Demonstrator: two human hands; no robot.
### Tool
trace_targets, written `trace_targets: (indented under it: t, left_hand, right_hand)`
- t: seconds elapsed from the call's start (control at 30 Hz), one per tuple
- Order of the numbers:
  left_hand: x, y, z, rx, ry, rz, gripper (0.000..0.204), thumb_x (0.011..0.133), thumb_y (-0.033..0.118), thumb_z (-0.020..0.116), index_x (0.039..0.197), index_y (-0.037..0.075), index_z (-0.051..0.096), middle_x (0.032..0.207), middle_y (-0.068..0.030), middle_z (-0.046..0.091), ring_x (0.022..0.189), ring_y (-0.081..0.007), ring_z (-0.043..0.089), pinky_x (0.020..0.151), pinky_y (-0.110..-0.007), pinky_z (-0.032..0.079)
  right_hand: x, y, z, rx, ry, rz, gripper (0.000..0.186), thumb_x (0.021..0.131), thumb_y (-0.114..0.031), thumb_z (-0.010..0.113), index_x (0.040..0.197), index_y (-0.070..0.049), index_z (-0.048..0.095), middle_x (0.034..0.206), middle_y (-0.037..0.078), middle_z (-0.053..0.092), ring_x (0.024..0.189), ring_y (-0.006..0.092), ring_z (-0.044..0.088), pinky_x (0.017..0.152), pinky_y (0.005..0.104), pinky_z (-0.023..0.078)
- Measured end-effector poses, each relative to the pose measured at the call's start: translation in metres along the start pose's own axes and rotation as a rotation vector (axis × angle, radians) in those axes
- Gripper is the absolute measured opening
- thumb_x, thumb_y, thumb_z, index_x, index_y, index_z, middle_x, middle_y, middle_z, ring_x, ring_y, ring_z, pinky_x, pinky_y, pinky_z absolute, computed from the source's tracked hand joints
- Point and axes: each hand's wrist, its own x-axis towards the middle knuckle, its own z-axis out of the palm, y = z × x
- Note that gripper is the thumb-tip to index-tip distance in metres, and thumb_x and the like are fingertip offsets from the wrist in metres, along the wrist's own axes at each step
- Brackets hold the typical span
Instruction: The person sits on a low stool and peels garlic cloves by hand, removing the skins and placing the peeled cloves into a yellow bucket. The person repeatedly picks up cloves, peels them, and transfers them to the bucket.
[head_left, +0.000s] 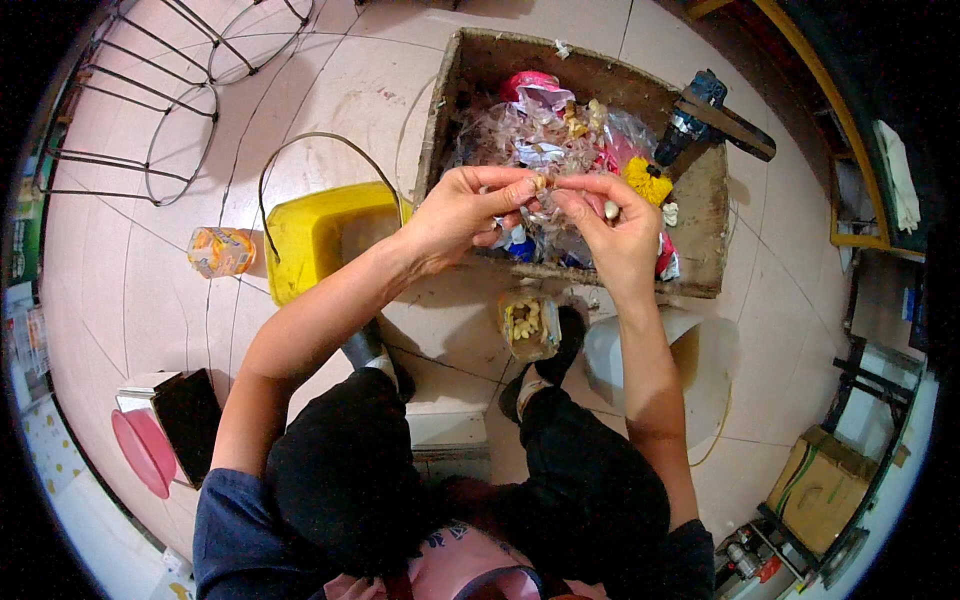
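Observation:
My left hand [470,215] and my right hand [610,225] meet over a shallow wooden tray [715,250] of papery skins, wrappers and scraps, both pinching a small tan piece that looks like a garlic clove [540,186]. A pale clove-like piece [611,209] shows by my right fingers. Below my hands, between my feet, a small clear container [529,326] holds several pale peeled cloves. A yellow scrubber-like clump [648,180] lies in the tray, and a dark power tool [705,100] rests at its right rim.
A yellow bucket [295,250] and an orange jar [220,250] stand left, a translucent bucket [620,345] right. Wire racks [175,140] lie upper left. A pink basin [140,450] and dark box [195,420] sit lower left; a cardboard box [820,485] sits lower right.

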Motion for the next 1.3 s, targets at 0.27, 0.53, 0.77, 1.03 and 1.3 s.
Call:
trace_targets:
  t: [0.27,0.53,0.77,1.03,1.3]
  left_hand:
    - [0.007,-0.006,-0.005,0.415,0.085,0.291,0.024,0.09,0.02,0.062,0.108,0.004,0.067,0.08,0.0017,0.063,0.06,-0.0017,0.049,0.05,-0.018,0.037]
    - [0.008,-0.008,-0.002,0.57,0.063,0.497,0.025,0.086,0.015,0.066,0.103,-0.002,0.067,0.093,-0.0107,0.069,0.084,-0.0104,0.062,0.076,-0.026,0.051]
    - [0.011,-0.012,-0.005,0.461,0.085,0.396,0.026,0.09,0.017,0.063,0.107,-0.001,0.066,0.092,-0.001,0.065,0.078,-0.0055,0.055,0.065,-0.02,0.044]
    - [0.012,-0.016,-0.005,0.501,0.105,0.417,0.027,0.089,0.018,0.064,0.108,-0.002,0.066,0.092,-0.0019,0.066,0.077,-0.0061,0.055,0.064,-0.021,0.045]
    - [0.013,-0.019,-0.003,0.388,0.034,0.368,0.029,0.09,0.021,0.062,0.11,-0.001,0.065,0.087,-0.0009,0.065,0.07,-0.0047,0.052,0.058,-0.02,0.043]
  right_hand:
    - [-0.003,0.001,0.002,0.098,-0.031,0.063,0.01,0.078,-0.009,0.072,0.083,0.0,0.07,0.07,-0.003,0.06,0.063,0.0041,0.046,0.056,0.0212,0.038]
    - [-0.002,0.002,0.0,0.087,-0.095,0.132,0.012,0.083,-0.011,0.067,0.087,-0.001,0.069,0.069,-0.004,0.056,0.064,0.0027,0.046,0.057,0.0204,0.038]
    - [-0.005,0.002,0.004,0.114,-0.058,0.07,0.011,0.085,-0.01,0.064,0.086,0.0,0.068,0.075,-0.002,0.063,0.068,0.0033,0.052,0.06,0.0206,0.041]
    - [-0.005,0.0,0.004,0.077,-0.052,0.018,0.01,0.085,-0.009,0.064,0.081,0.0,0.065,0.069,-0.004,0.057,0.065,0.0028,0.047,0.057,0.0203,0.038]
    - [-0.005,0.0,0.009,0.172,-0.026,0.084,0.015,0.083,-0.009,0.065,0.072,-0.003,0.058,0.062,-0.008,0.044,0.06,0.0022,0.035,0.052,0.0206,0.03]
